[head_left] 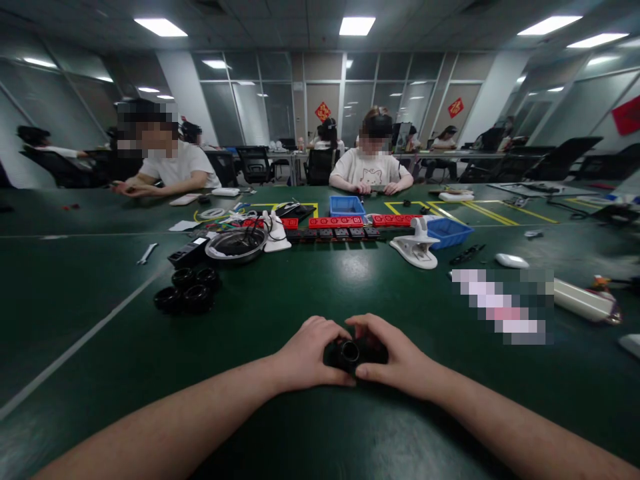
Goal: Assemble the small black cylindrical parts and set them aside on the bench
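Note:
Near the front of the green table, both hands curl around a black part (350,351) with a round, ring-shaped opening facing up toward me. From the left, my left hand (320,353) grips it between thumb and fingers. My right hand (383,353) wraps the other side, its thumb at the lower edge and fingers over the top. Dark material fills the right palm, and I cannot tell whether it is the same piece. To the left stand several black round, hollow parts (187,293), grouped close together.
Beyond lie a round metal tray (213,253) with cables, red power strips (336,222), white clip stands (417,247) and blue bins (450,232). At left is a wrench (147,254); at right, a white mouse (511,261) and a pale cylinder (583,301). People sit across the table.

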Demonstrator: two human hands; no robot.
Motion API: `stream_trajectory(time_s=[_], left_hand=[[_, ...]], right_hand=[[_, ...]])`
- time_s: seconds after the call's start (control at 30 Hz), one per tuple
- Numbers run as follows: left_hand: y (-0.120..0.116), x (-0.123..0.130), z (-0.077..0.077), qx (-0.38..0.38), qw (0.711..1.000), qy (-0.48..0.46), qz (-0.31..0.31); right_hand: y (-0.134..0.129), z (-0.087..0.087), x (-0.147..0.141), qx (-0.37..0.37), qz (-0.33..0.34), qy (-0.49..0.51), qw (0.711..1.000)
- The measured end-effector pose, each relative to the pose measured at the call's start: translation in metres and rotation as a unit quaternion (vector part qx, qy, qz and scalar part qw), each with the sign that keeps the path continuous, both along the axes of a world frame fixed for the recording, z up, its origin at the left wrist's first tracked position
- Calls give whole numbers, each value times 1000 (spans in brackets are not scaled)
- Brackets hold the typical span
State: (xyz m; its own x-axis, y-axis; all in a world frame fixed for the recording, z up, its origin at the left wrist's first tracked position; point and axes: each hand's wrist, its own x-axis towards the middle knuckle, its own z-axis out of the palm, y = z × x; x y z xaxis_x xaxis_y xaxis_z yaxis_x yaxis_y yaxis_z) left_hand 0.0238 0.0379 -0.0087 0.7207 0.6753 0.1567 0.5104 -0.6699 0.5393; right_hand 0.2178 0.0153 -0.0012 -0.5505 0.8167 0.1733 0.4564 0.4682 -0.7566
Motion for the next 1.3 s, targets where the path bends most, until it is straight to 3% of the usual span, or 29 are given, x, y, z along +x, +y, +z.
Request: stream_trajectory(time_s=[0.07, 0.3, 0.47, 0.73, 0.93, 1.1, 1.2, 1.3], left_hand=[[-1, 0, 0, 1, 1000, -6, -2], [-1, 2, -5, 40, 999, 22, 13], [-4, 5, -2, 37, 999, 24, 23], [-8, 3, 3, 24, 999, -4, 45], [-6, -2, 8, 28, 991, 6, 131], [-15, -45, 20, 2, 979, 46, 196], [-30, -92, 21, -58, 959, 37, 275], [-42, -143, 18, -81, 920, 38, 381]], right_hand=[[-2, 1, -2, 25, -30, -19, 999], [-11, 14, -17, 135, -27, -133, 982], [-12, 13, -12, 190, -109, -44, 975], [-1, 5, -4, 158, -131, 9, 979], [16, -17, 2, 30, -176, -9, 984], [19, -20, 9, 53, -157, -124, 978], [18, -19, 10, 59, -155, -140, 976], [18, -18, 9, 63, -155, -141, 976]])
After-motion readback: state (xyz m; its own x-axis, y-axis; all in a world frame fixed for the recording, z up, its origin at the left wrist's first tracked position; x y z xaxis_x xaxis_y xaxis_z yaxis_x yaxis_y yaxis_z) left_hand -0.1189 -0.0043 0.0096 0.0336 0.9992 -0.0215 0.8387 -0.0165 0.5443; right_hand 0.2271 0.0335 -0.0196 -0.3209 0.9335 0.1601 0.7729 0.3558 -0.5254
